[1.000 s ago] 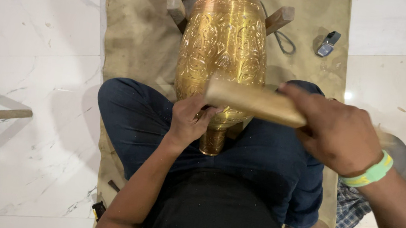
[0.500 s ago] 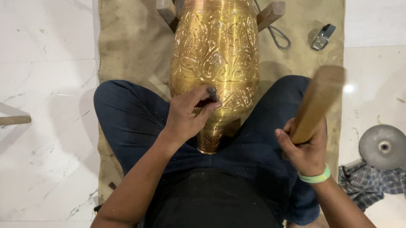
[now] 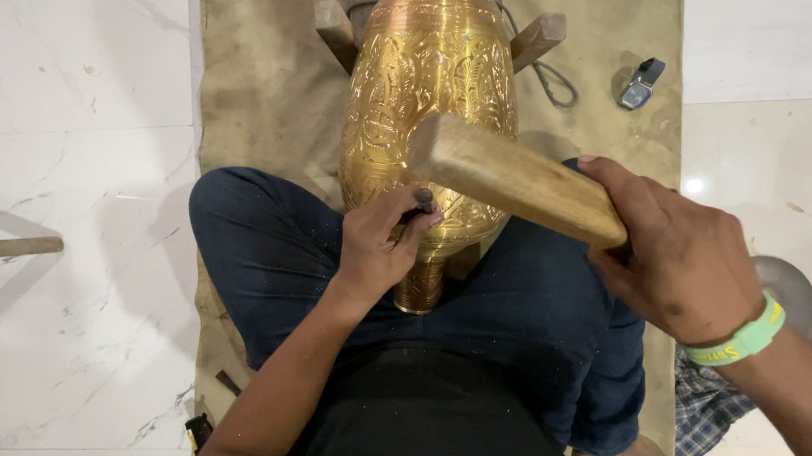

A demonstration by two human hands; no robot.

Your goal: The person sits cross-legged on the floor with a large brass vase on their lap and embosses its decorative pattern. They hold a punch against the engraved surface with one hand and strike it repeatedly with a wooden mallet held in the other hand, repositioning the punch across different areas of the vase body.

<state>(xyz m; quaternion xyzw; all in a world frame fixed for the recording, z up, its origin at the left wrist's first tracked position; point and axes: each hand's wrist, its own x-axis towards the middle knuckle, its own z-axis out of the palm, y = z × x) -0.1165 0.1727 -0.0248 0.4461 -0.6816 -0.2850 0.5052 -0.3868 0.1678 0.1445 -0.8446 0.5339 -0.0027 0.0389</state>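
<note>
At frame centre, the engraved brass vase [image 3: 430, 110] was laid across the lap. A small chisel [image 3: 422, 203] was pinched by the left hand [image 3: 378, 250]; a wooden mallet [image 3: 512, 177] was gripped by the right hand [image 3: 679, 257]. Light, square blows would probably suit best.

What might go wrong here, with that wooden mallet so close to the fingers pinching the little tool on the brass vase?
The mallet sits right above the left hand, so an off-centre blow might hit the fingers instead of the tool. The vase rests only on the lap and two wooden blocks, so it could roll and spoil the engraving.
</note>
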